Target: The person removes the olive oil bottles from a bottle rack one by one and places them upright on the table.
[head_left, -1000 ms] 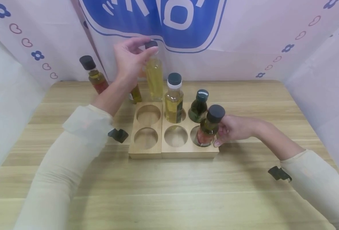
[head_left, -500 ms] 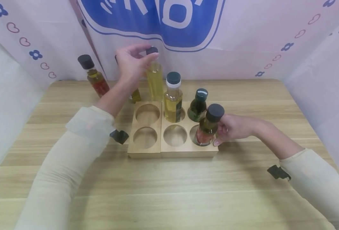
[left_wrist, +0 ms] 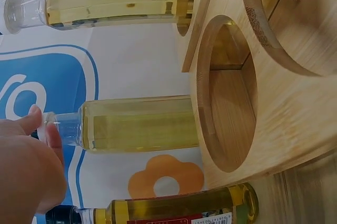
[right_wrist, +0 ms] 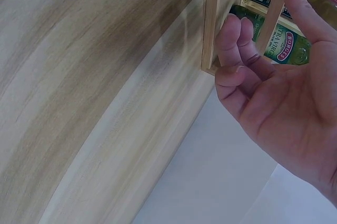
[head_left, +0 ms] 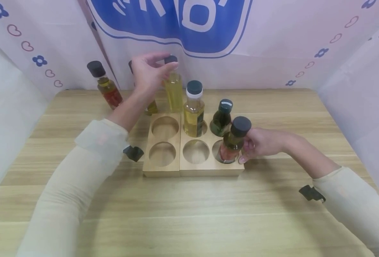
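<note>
My left hand (head_left: 148,73) pinches the dark cap of a slim bottle of pale yellow oil (head_left: 174,93), upright behind a wooden bottle rack (head_left: 211,172). The left wrist view shows thumb and fingers at its neck. At the rack's right end, my right hand (head_left: 262,142) grips the side, thumb at the front corner, fingers curled against the wood in the right wrist view. Beside it a black-capped bottle with a red label (head_left: 230,150) stands in the front right hole. Behind stand a small dark green bottle (head_left: 221,123) and a clear bottle of yellow oil (head_left: 193,116).
A red-labelled oil bottle (head_left: 111,94) stands at the back left of the wooden table (head_left: 189,214). Another oil bottle (head_left: 151,107) is partly hidden behind my left forearm. A printed white cloth (head_left: 260,67) hangs close behind the table.
My left hand has come down a little with the pale oil bottle, mostly in the first half second. My right hand and the rack have stayed in place.
</note>
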`<state>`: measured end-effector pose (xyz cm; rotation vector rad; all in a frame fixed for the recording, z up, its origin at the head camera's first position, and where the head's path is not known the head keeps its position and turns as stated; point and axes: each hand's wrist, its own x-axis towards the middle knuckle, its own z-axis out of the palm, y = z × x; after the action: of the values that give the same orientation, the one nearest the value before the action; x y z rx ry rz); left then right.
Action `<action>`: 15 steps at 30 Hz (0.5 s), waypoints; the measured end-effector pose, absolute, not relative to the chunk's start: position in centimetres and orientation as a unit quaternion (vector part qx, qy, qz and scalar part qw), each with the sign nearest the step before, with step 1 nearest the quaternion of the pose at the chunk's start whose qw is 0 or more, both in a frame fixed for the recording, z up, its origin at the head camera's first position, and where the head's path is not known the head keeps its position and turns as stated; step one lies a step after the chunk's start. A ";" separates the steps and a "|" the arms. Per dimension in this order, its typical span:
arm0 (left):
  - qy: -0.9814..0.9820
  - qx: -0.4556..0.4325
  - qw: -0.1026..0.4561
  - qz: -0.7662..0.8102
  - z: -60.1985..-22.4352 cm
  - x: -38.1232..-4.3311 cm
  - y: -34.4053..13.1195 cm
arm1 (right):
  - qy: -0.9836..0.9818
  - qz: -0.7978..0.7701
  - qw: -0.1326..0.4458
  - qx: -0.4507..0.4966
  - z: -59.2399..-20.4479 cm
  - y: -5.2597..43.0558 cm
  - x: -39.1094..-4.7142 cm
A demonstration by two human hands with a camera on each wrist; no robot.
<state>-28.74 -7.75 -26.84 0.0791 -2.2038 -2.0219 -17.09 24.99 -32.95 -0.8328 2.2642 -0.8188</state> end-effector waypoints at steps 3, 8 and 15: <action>-0.742 0.022 0.072 -0.667 -26.9 -28.7 -7.7 | 0.850 -0.308 0.291 -0.313 -33.0 25.0 -17.1; -0.750 0.020 0.070 -0.658 -26.8 -28.5 -7.7 | 0.851 -0.308 0.287 -0.314 -33.1 25.0 -17.1; -0.757 0.010 0.067 -0.650 -26.9 -28.4 -7.7 | 0.851 -0.308 0.287 -0.314 -33.1 25.1 -17.1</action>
<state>-28.41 -7.75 -26.92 0.0314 -2.2825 -1.9576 -17.11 25.09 -33.14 -0.8379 2.2740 -0.8234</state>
